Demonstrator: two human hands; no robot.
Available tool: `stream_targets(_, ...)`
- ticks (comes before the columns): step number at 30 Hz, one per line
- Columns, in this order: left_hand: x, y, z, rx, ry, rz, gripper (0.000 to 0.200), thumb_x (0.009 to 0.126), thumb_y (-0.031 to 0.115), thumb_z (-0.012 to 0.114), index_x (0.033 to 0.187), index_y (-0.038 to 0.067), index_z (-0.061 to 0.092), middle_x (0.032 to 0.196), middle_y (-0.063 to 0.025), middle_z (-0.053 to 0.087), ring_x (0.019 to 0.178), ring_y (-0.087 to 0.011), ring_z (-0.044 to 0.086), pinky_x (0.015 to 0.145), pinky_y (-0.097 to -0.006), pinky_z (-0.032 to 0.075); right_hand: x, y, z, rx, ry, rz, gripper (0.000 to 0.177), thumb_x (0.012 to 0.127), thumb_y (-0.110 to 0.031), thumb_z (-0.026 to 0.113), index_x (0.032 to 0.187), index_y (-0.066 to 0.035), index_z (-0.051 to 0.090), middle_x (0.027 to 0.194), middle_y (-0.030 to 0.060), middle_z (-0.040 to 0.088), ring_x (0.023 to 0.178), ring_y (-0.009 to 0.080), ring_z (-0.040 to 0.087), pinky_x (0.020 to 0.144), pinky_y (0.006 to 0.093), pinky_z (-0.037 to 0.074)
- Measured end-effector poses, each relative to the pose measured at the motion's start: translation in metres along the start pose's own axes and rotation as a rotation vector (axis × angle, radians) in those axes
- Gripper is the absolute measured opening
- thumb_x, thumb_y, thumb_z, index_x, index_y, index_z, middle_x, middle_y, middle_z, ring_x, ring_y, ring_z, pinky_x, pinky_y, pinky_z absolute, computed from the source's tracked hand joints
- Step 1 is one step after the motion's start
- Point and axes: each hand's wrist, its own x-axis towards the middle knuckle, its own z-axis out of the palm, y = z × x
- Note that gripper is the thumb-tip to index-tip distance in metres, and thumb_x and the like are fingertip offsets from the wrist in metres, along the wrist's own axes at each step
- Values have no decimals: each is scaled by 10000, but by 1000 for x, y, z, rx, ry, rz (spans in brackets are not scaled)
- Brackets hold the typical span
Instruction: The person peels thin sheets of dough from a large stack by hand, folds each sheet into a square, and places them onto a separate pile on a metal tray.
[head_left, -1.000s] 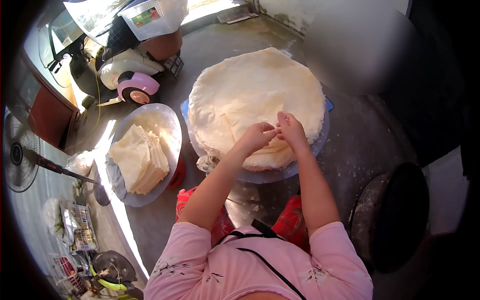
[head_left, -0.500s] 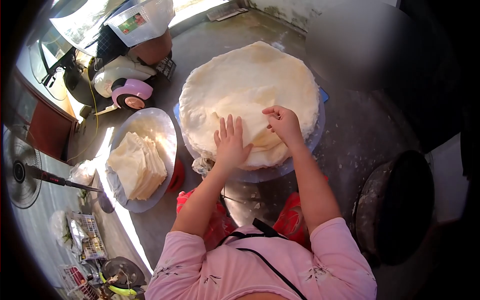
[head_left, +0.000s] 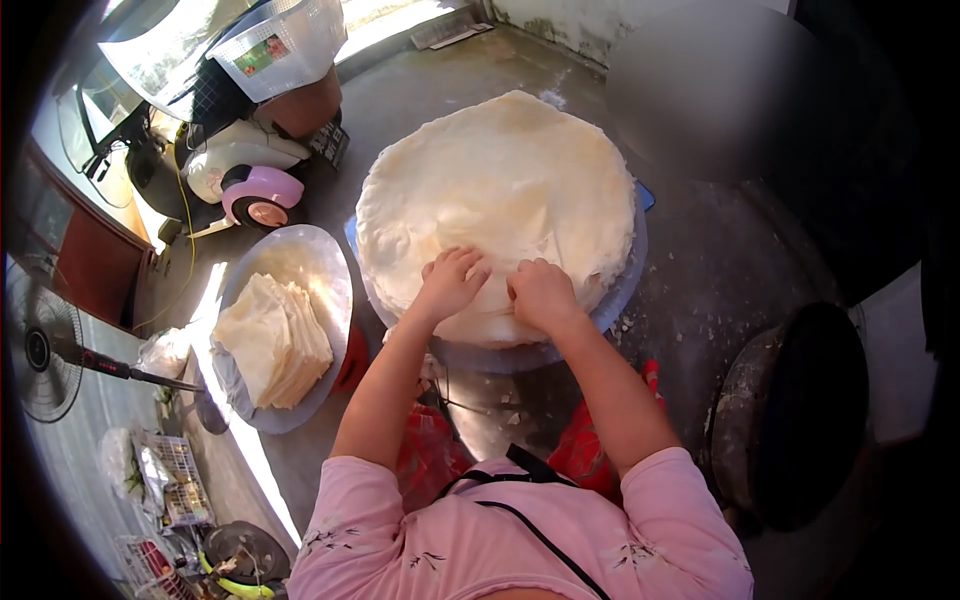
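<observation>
A wide round pile of thin cream-coloured sheets (head_left: 490,170) lies on a round metal tray (head_left: 640,240) in front of me. My left hand (head_left: 455,280) is at the near part of the pile, its fingers curled against the top sheet. Close to its right, my right hand (head_left: 542,292) has its fingers bent together at the sheet's near part. Both hands seem to pinch the thin sheet, though the fingertips are partly hidden. On the left, a folded stack of similar sheets (head_left: 272,340) rests on a second round tray (head_left: 320,260).
A standing fan (head_left: 45,345) is at the far left, with plastic baskets (head_left: 180,480) below it. A scooter (head_left: 240,165) carrying a white basket (head_left: 280,50) stands at the upper left. A large dark round pan (head_left: 810,415) leans at the right.
My left hand has gone from lying flat with spread fingers to curled, slightly lower. My right hand has moved down and left, onto the sheet's near part.
</observation>
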Motion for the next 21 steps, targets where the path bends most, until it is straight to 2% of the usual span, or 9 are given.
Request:
stream_targets(2, 15, -15, 20, 280, 290, -3, 550, 883, 432, 465, 1321, 101, 427, 1408, -93, 356, 1338, -332, 230, 1039, -512, 198, 0, 1, 7, 48, -104, 70, 126, 764, -132, 552, 803, -109, 670, 871, 86, 626, 871, 253, 607, 734, 376, 492)
stream_targets(3, 19, -16, 26, 278, 294, 2, 550, 883, 432, 465, 1321, 101, 427, 1408, -93, 356, 1338, -332, 230, 1039, -512, 198, 1, 4, 7, 70, -102, 70, 129, 767, -125, 548, 810, -105, 667, 870, 95, 633, 861, 266, 616, 733, 382, 503)
stream_targets(9, 36, -9, 12, 310, 133, -96, 477, 856, 413, 501, 1265, 169, 485, 1341, -100, 404, 1268, -331, 322, 993, -550, 259, 2, 5, 6, 111, -110, 96, 121, 759, -118, 555, 823, -101, 656, 854, 102, 640, 853, 280, 625, 732, 389, 512)
stream_targets(12, 48, -14, -3, 242, 37, -184, 413, 831, 397, 522, 1192, 200, 547, 1316, -62, 429, 1225, -279, 373, 964, -529, 300, 5, 3, 10, 128, -91, 158, 135, 755, -107, 555, 861, -89, 637, 871, 108, 636, 851, 284, 626, 730, 393, 513)
stream_targets(15, 52, -27, 2, 54, 129, -245, 366, 809, 315, 572, 1136, 152, 572, 1246, -86, 460, 1157, -287, 423, 912, -495, 363, 10, 2, 12, 168, -35, 249, 156, 759, -96, 550, 900, -59, 605, 926, 133, 617, 853, 287, 624, 729, 397, 512)
stream_targets(17, 28, -15, 16, 174, 497, -229, 383, 774, 229, 622, 1120, 75, 561, 1166, -129, 475, 1110, -307, 449, 841, -441, 436, 10, 6, 14, 189, 3, 298, 163, 764, -95, 547, 912, -42, 589, 963, 151, 603, 858, 288, 620, 727, 398, 512)
stream_targets(18, 18, -2, 18, 156, 494, -291, 502, 743, 201, 657, 1168, -5, 484, 1103, -189, 471, 1066, -350, 479, 801, -407, 475, 11, 10, 15, 250, 83, 259, 175, 767, -94, 546, 927, -27, 574, 986, 159, 587, 881, 295, 603, 748, 397, 497)
stream_targets(20, 4, 14, 24, 114, 479, -328, 565, 734, 212, 667, 1188, -32, 437, 1096, -210, 467, 1033, -365, 497, 794, -409, 481, 12, 15, 13, 315, 160, 222, 189, 771, -93, 545, 941, -13, 560, 1010, 168, 572, 904, 302, 585, 769, 395, 483)
stream_targets(21, 0, 18, 25, 69, 472, -372, 631, 724, 224, 678, 1208, -60, 389, 1088, -232, 463, 999, -379, 516, 787, -410, 488, 15, 17, 10, 171, 273, 225, 252, 774, -102, 544, 1010, -13, 551, 1015, 164, 571, 930, 293, 564, 786, 385, 461)
